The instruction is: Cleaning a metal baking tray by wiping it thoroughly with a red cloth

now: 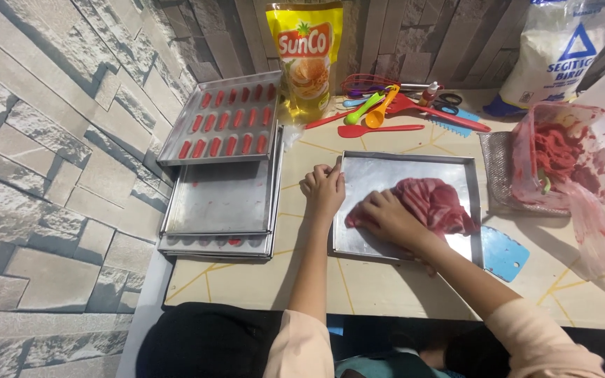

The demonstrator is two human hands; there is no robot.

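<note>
left hand [323, 187] flat, steadying tray [358, 168]; right hand [386, 215] pressing pink dough [435, 203]

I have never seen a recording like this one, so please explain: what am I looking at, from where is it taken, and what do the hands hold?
There is one picture, from a camera worn on a person's head, looking down at their own two hands. The left hand steadies the rim of a square metal tray. The right hand presses on a red sheet of dough inside it. To the left are stacked baking trays, the top one with small red pieces. Behind lie coloured utensils and a yellow oil pouch; a blue scraper lies at right.
</note>
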